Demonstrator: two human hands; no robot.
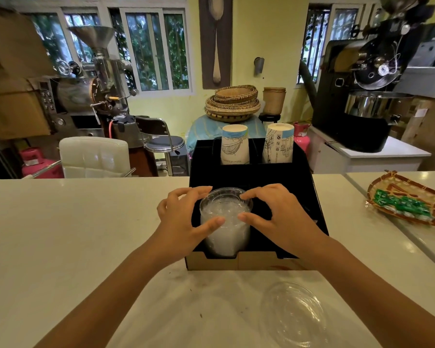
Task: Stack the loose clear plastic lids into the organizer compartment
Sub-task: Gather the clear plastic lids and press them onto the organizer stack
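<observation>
A black organizer (299,187) stands on the white counter in front of me. In its front left compartment sits a tall stack of clear plastic lids (225,222). My left hand (186,222) holds the stack's left side, thumb on the front and fingers over the top rim. My right hand (279,217) grips the stack's right side the same way. A loose clear lid (293,315) lies flat on the counter near me, under my right forearm.
Two stacks of upturned paper cups (235,144) (278,144) fill the organizer's rear slots. A woven tray (409,199) with green packets lies on the counter at the right. Coffee roasters, chairs and baskets stand beyond the counter.
</observation>
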